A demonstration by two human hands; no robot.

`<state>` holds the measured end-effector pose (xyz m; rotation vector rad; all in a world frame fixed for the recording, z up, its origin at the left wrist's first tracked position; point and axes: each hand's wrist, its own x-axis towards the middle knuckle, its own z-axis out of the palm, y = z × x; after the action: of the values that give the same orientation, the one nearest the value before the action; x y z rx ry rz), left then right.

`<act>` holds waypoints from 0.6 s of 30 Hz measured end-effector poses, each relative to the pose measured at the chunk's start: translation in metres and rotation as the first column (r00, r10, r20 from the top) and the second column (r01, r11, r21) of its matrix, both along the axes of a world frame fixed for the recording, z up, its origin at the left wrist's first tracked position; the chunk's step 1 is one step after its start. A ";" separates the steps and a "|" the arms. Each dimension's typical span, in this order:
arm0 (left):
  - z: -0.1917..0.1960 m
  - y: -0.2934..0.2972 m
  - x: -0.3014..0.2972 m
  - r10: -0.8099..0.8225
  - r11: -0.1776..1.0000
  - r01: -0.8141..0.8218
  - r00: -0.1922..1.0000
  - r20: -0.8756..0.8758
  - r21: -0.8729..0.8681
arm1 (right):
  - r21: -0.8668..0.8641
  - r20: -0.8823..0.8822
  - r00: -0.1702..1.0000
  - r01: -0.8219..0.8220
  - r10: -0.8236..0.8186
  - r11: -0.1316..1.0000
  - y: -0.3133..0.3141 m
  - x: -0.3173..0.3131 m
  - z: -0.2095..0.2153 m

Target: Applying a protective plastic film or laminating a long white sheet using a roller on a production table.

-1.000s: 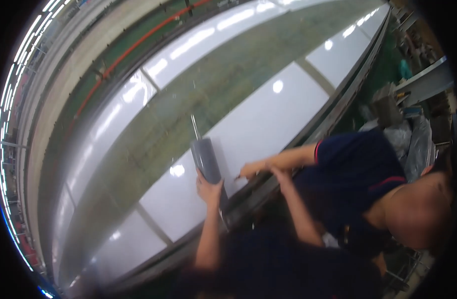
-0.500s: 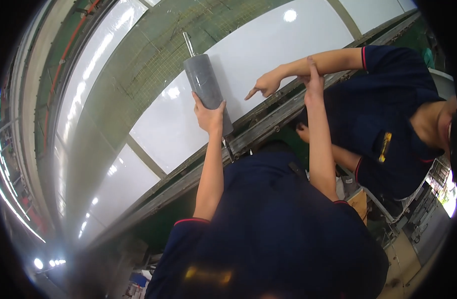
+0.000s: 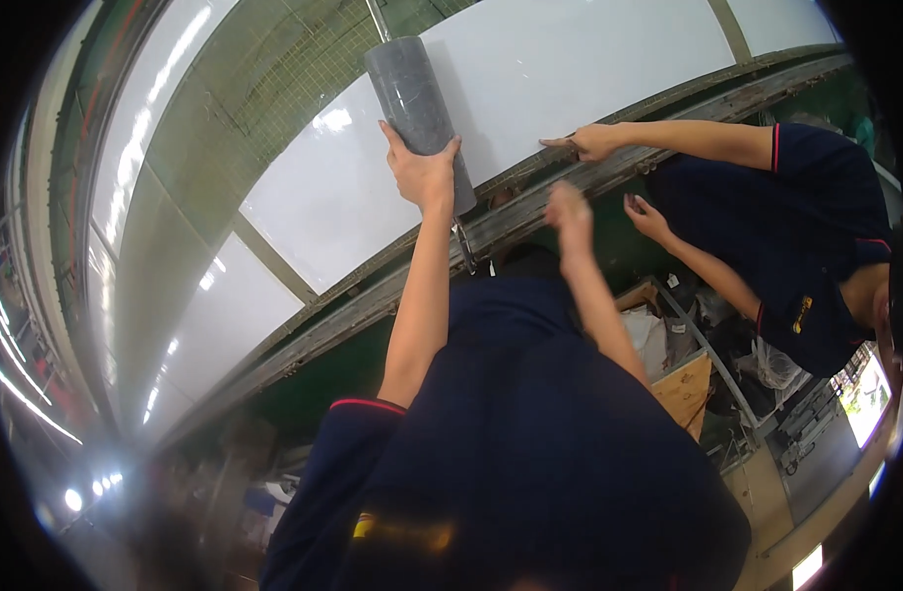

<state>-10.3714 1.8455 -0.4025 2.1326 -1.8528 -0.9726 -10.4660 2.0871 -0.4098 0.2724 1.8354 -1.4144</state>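
A dark grey cylindrical roller (image 3: 415, 98) lies across the edge of a glossy white sheet (image 3: 570, 59), with a thin metal shaft (image 3: 378, 20) out of its far end. My left hand (image 3: 422, 175) wraps round its near part, thumb on one side and fingers on the other. Whether the roller rests on the sheet or is a little above it, I cannot tell. My right hand (image 3: 570, 212) is off the roller, near the frame rail, and blurred by motion; its fingers cannot be made out. A co-worker's hand (image 3: 594, 143) points a finger at the sheet's near edge.
A long worn metal rail (image 3: 516, 222) runs along the near side of the sheet. The co-worker's other hand (image 3: 650, 217) is close to my right arm. Behind lies an open box (image 3: 658, 340) with crumpled material. A yellowish grid mesh (image 3: 294, 89) is seen beyond the sheet.
My right hand has come away from the co-worker's forearm and dropped nearer to me. The co-worker's pointing hand has shifted right. The roller, with my left hand on it, appears higher in view.
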 end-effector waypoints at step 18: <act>-0.010 0.030 -0.045 0.135 0.984 -0.140 0.989 0.057 0.113 | 0.326 -0.086 0.676 -0.675 0.732 0.662 0.086 0.058 -0.058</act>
<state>-10.4165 1.8752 -0.4128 2.3366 -1.6811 -1.0293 -10.4078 2.1733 -0.4677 -0.4628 1.9820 -0.6475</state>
